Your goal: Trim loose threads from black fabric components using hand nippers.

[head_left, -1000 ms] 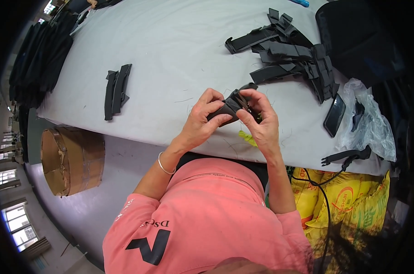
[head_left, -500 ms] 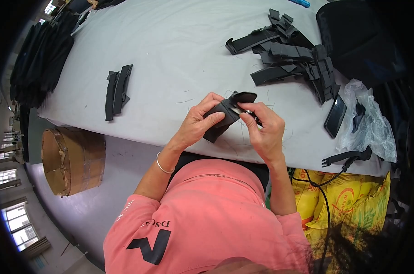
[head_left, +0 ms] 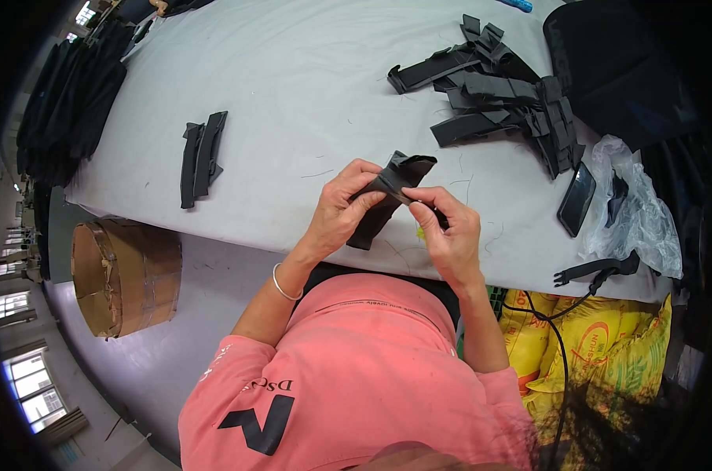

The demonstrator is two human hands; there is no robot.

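A person in a pink shirt (head_left: 356, 377) sits at the near edge of a long table covered in pale grey cloth (head_left: 293, 71), which runs away to the far side. The left hand (head_left: 342, 208) is curled around a folded black fabric strap piece (head_left: 387, 196), thumb and fingers pinching it at its middle, a thin bangle (head_left: 281, 284) on the wrist. The right hand (head_left: 448, 231) is closed too, its fingertips gripping the same piece at its right edge, so the strap is held between both hands just above the table's near edge, its upper end fanned open and its lower end hanging toward the person.

To the left on the cloth lie two finished black pieces (head_left: 201, 155) side by side. At the far right sits a loose heap of black straps (head_left: 501, 98), beside a large black bag (head_left: 615, 63). A dark phone (head_left: 576, 198) lies near the right edge, touching a crumpled clear plastic bag (head_left: 638, 208). A black buckle strap (head_left: 595, 271) hangs at the table's near right corner.

Along the table's left edge hangs a row of dark garments (head_left: 69, 102). Below, on the grey floor, stands a cardboard drum (head_left: 124, 275); yellow sacks (head_left: 599, 337) are at the right. Windows (head_left: 26, 385) show at the lower left.
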